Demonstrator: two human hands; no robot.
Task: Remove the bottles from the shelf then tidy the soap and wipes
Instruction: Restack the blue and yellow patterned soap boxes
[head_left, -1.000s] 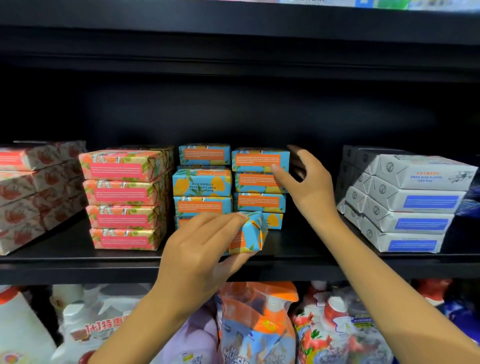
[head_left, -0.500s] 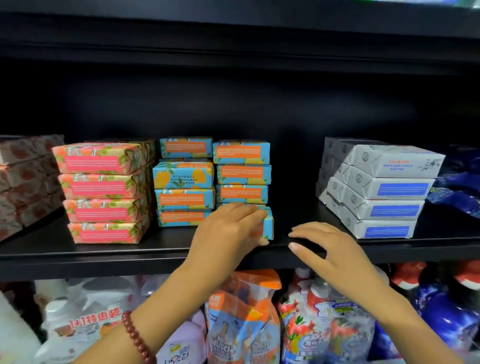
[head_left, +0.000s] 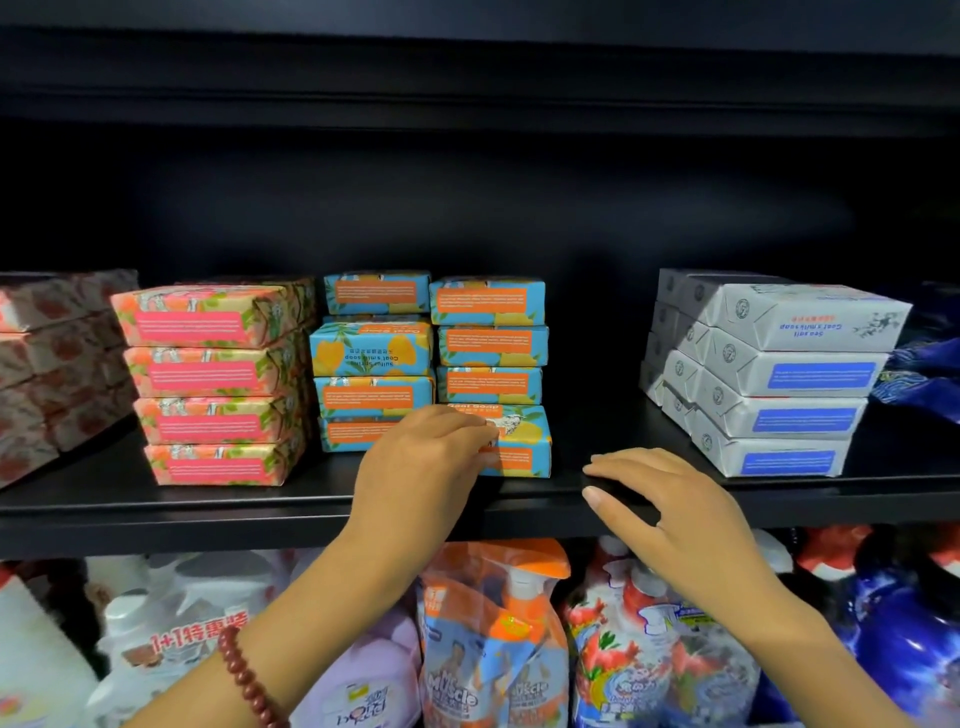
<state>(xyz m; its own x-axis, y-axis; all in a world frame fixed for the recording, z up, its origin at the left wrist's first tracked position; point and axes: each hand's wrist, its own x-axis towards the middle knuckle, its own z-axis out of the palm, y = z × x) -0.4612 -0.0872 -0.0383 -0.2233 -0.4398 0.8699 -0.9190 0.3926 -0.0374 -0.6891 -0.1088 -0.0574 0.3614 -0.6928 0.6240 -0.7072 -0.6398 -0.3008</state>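
**Blue soap bar set at the foot of its stack**

The upper shelf (head_left: 156, 512) holds wrapped soaps in stacks. At 9 o'clock stand faded pink boxes (head_left: 47, 364), then a pink soap stack (head_left: 213, 384) four high. In the middle are two blue soap stacks (head_left: 374, 353), and at 3 o'clock a grey-white soap stack (head_left: 779, 379) with dark blue packets (head_left: 930, 364) beside it. The lower shelf, at 6 o'clock, is packed with bottles and refill pouches (head_left: 493, 639).

The blue soap bar (head_left: 524, 441) lies flat at the bottom of the right blue stack, jutting forward of the three bars above it. A second ago it was tilted in the left hand in front of that stack; half a second ago the hand covered most of it, and now its top and front face show. The right hand, which was pressed against the stack's 3 o'clock side a second ago, has dropped to the shelf edge.

The left hand (head_left: 421, 467), with a bead bracelet (head_left: 249, 680) on its wrist, reaches in from 7 o'clock. Its fingers curl over the bar's left front corner, grasping it; the thumb is hidden. The right hand (head_left: 670, 504) lies palm down on the shelf lip, fingers released and nearly straight, thumb over the front edge.
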